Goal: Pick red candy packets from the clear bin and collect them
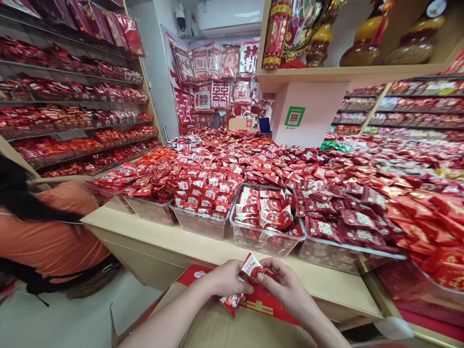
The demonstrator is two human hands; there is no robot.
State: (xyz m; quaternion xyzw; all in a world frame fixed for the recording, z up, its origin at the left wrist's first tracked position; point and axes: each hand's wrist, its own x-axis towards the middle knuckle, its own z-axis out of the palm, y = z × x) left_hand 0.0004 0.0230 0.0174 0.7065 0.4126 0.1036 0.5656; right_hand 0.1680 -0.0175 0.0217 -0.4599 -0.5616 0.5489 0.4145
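Note:
Low in the middle of the head view, my left hand (226,279) and my right hand (284,282) meet over an open cardboard box (217,328). Both hands are closed on a small bunch of red-and-white candy packets (250,267); one more packet (231,303) hangs below my left fingers. Just beyond my hands stands a clear plastic bin (264,240) partly filled with the same red-and-white packets.
A light wooden counter (152,232) carries a row of clear bins heaped with red packets. Shelves of red goods line the left wall (72,96) and the right. A person in an orange top (47,232) bends at the left. A pink pillar with a QR sign (294,116) stands behind.

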